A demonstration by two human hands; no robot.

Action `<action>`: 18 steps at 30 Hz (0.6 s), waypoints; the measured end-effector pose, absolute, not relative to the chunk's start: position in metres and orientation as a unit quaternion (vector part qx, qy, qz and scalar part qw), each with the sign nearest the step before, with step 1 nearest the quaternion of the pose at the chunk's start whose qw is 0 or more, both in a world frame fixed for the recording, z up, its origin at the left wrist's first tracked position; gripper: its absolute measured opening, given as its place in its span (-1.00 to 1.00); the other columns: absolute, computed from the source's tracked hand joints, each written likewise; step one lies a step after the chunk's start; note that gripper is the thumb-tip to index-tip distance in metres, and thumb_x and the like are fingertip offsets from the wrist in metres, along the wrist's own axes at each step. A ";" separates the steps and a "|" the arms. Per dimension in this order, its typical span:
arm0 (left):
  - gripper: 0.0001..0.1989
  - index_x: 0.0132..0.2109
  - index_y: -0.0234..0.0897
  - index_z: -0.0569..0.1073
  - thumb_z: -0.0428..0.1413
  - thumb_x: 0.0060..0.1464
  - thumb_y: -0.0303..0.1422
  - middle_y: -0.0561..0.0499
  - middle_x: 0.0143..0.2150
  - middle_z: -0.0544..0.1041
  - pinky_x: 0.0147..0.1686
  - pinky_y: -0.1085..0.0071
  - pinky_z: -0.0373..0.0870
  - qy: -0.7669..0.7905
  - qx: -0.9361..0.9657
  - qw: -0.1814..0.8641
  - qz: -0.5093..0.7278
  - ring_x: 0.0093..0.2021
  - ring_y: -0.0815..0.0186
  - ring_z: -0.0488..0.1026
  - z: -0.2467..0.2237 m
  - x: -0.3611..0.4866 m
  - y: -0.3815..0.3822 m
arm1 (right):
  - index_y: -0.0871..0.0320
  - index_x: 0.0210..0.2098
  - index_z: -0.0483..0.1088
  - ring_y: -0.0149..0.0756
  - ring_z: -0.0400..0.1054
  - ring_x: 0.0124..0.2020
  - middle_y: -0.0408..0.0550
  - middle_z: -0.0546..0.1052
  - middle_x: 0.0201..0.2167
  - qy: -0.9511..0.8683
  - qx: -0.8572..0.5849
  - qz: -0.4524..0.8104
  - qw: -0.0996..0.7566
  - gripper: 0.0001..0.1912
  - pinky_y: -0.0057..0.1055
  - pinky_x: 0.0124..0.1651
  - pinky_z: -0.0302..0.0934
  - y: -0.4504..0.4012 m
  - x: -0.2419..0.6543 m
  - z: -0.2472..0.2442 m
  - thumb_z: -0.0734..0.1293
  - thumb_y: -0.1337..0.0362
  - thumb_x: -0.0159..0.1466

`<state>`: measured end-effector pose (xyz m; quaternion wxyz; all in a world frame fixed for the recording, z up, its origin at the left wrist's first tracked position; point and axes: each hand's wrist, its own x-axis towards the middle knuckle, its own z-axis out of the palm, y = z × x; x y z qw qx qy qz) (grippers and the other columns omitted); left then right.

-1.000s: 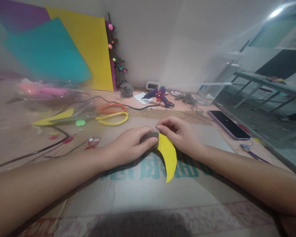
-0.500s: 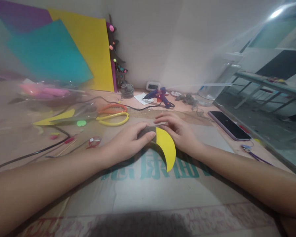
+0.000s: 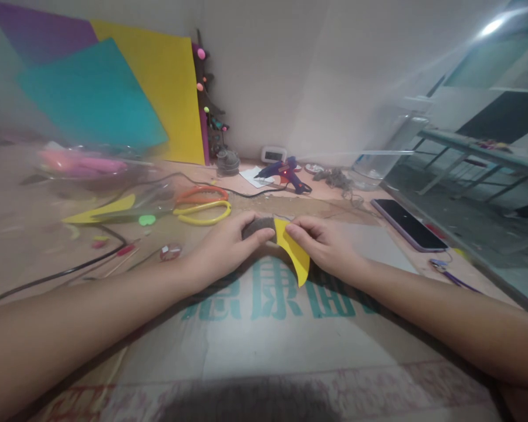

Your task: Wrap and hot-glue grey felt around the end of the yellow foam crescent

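Note:
Above the printed sheet in front of me, both hands hold a yellow crescent (image 3: 293, 251), seemingly foam sheet or card. Its left part is covered with a grey-brown wrap that looks like yarn (image 3: 260, 227). My left hand (image 3: 235, 239) is closed round this wrapped part, thumb on the near face. My right hand (image 3: 319, 239) pinches the yellow part just beside the wrap, thumb in front and fingers mostly hidden behind. The pointed yellow tip hangs down towards me. A thin grey strand shows at the crescent's top edge, between the hands.
Scissors (image 3: 203, 212) with orange and yellow handles lie to the left, near yellow scraps. A purple glue gun (image 3: 286, 174) rests at the back beside a small white clock (image 3: 273, 154). Loose grey yarn (image 3: 334, 177), a phone (image 3: 408, 224) and a clear jar (image 3: 374, 161) are right.
My right hand has come from behind the crescent to pinch its yellow face with the thumb. The crescent has turned slightly, its tip a little higher. My left hand keeps its hold.

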<state>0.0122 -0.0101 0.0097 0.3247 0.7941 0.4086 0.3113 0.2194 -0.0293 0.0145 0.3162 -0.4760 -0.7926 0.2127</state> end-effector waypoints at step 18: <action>-0.72 -0.27 -0.28 0.43 0.05 0.21 -0.15 0.10 -0.36 0.43 -0.35 0.41 0.18 0.395 0.795 0.329 0.323 -0.34 0.34 0.33 0.008 0.013 -0.010 | 0.18 -0.47 0.34 -0.43 0.23 -0.50 -0.15 0.37 -0.55 -0.819 -0.454 0.175 0.304 -0.66 -0.50 -0.44 0.08 -0.031 0.217 0.010 0.17 0.16 0.36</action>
